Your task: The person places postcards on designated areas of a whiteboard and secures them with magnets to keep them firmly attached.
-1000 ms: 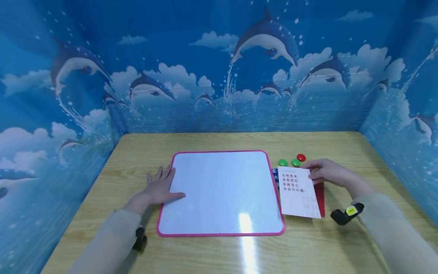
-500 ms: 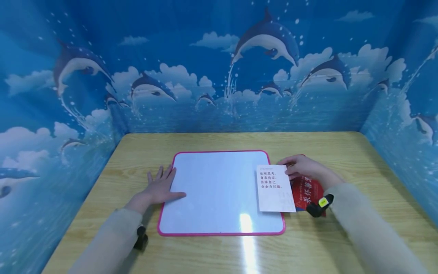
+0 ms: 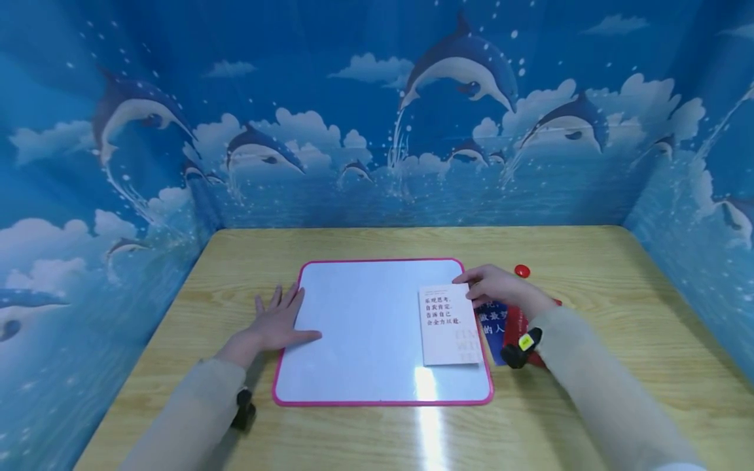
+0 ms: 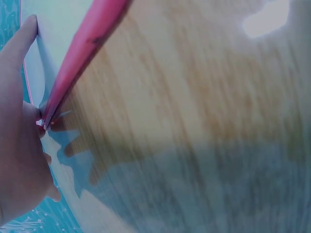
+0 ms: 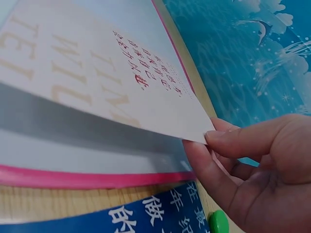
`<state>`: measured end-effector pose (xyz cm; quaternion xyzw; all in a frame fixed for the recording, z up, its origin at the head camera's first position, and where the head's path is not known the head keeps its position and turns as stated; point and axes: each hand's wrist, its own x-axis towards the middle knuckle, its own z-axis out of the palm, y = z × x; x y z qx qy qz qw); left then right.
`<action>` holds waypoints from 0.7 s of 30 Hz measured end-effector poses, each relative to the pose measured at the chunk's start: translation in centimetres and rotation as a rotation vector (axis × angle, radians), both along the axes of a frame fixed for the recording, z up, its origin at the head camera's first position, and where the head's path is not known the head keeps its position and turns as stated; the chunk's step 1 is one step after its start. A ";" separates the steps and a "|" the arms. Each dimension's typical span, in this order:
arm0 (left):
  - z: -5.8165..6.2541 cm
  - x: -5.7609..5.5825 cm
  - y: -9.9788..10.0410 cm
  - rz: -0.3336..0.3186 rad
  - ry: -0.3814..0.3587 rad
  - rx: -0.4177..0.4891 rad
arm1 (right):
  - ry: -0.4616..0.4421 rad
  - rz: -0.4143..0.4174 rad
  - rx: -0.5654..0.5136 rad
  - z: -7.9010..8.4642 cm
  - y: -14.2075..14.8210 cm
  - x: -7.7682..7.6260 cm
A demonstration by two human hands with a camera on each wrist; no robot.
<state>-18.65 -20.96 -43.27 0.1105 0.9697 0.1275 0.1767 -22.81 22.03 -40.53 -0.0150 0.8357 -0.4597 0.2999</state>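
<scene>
A whiteboard (image 3: pixel 353 333) with a pink rim lies on the wooden table. My left hand (image 3: pixel 277 326) rests on its left edge, fingers spread and the thumb over the white surface; in the left wrist view the hand (image 4: pixel 22 145) shows beside the pink rim (image 4: pixel 80 58). My right hand (image 3: pixel 495 288) pinches the upper right corner of a white card (image 3: pixel 449 333) printed with red Chinese characters. In the right wrist view the thumb and forefinger grip the card (image 5: pixel 97 73), which slants above the board with a shadowed gap beneath.
Right of the board lie a blue card (image 3: pixel 493 333) and a red card (image 3: pixel 516 324), partly under my right forearm. A red round magnet (image 3: pixel 521 271) sits behind them, and a green one (image 5: pixel 219 222) shows near my right hand. A dolphin-print curtain (image 3: pixel 377 118) surrounds the table.
My right hand has carried the white card leftward from over the other cards to above the board's right side, uncovering the blue and red cards. The left hand has stayed in place.
</scene>
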 end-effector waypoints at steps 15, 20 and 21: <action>0.0 0.0 0.1 0.000 -0.003 -0.002 | 0.117 0.022 0.210 0.4 -2.1 -0.2; 0.1 0.1 0.1 0.001 -0.004 -0.001 | 0.247 0.042 0.410 0.4 -2.6 -0.2; 0.1 0.1 0.1 0.001 -0.005 -0.004 | 0.271 0.053 0.431 0.4 -2.6 -0.2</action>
